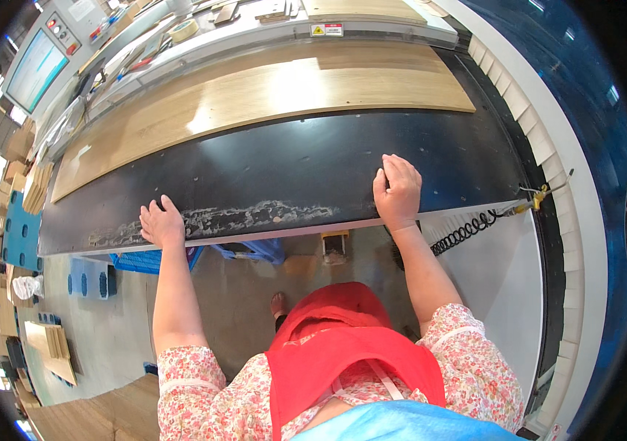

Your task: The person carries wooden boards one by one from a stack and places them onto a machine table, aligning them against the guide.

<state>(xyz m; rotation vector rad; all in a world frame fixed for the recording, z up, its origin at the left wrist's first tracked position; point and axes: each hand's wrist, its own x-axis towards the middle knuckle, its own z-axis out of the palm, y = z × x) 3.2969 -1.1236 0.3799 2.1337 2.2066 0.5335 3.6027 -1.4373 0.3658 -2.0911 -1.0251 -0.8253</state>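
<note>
My left hand (161,222) is at the front edge of a black worktop (284,165), its fingers slightly apart and nothing in it. Farther right, my right hand (398,189) is over the same worktop close to its front edge. Its fingers are loosely bent, the thumb stands a little off them, and I see nothing held; the palm is hidden. Beyond both hands lies a long wood-grain board (255,92), glossy under the light, with neither hand touching it. Pale scuff marks run along the worktop's front between the hands.
A machine bed (269,37) holding tape and tools runs behind the board, with a control screen (37,70) at far left. A coiled black hose (466,234) with a yellow nozzle (538,198) hangs at right. Blue crates (153,260) are below; stacked boards (50,342) stand left.
</note>
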